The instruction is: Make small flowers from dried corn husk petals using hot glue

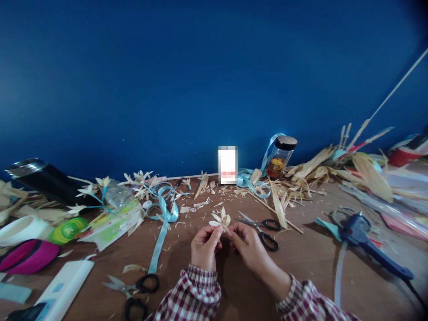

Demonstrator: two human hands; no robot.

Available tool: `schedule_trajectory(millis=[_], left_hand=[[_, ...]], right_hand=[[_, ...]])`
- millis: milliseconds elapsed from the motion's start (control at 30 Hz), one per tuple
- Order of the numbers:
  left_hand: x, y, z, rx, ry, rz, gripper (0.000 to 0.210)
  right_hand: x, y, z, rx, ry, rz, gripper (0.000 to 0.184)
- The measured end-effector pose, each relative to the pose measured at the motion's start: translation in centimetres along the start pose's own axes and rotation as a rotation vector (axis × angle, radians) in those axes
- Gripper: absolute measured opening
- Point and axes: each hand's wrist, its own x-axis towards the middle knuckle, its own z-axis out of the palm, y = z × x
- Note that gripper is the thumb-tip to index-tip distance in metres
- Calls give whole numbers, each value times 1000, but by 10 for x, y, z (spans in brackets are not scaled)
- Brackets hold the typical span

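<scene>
A cream corn-husk flower point(222, 217) with pointed petals stands upright between my hands, above the brown table point(187, 267). My left hand point(205, 243) pinches it low on its left side, thumb against fingers. From the right, my right hand point(243, 240) pinches the base of the same flower. Fingertips hide the lower part of the flower. Just beyond my right hand lie black-handled scissors point(264, 227), partly open. Another pair of scissors point(130, 292) rests with parted blades to the left of my left sleeve.
Light-blue ribbon point(163, 218) trails at left centre, near finished husk flowers point(142, 178). A blue glue gun point(371, 247) lies at right. Behind are a lidded glass jar point(282, 157), dry husks point(310, 162) and scraps. A black flask point(50, 180) leans at far left.
</scene>
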Motion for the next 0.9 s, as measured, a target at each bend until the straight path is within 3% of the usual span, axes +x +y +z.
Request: schedule_trajectory(millis=[433, 900], left_hand=[[-4, 1, 5, 95, 101, 30, 30], [0, -2, 1, 136, 54, 22, 34]], right_hand=[[-1, 0, 2, -12, -8, -6, 23], [-1, -2, 3, 55, -51, 66, 29]])
